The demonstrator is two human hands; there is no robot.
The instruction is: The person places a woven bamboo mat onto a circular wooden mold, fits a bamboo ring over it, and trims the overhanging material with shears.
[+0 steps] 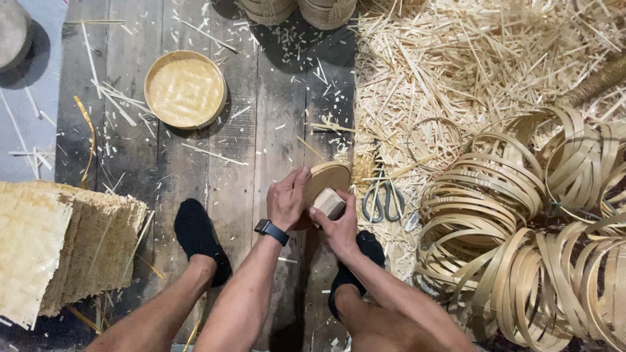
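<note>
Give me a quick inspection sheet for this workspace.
Surface: dark plank floor, littered with chips.
Job's things: round woven lid and small wooden block.
Clutter: scissors, finished basket tray, stack of woven mats, coiled strip hoops, heap of offcuts.
Hands: left hand steadies the lid; right hand grips the block.
Cables: nothing seen.
Surroundings: more baskets at the top edge.

The left hand (287,199) covers the near-left part of the round bamboo lid (328,179). The right hand (339,228) hides most of the wooden block (330,203). Baskets (297,10) are cut off at the far edge, woven mats (45,248) at the left edge.
</note>
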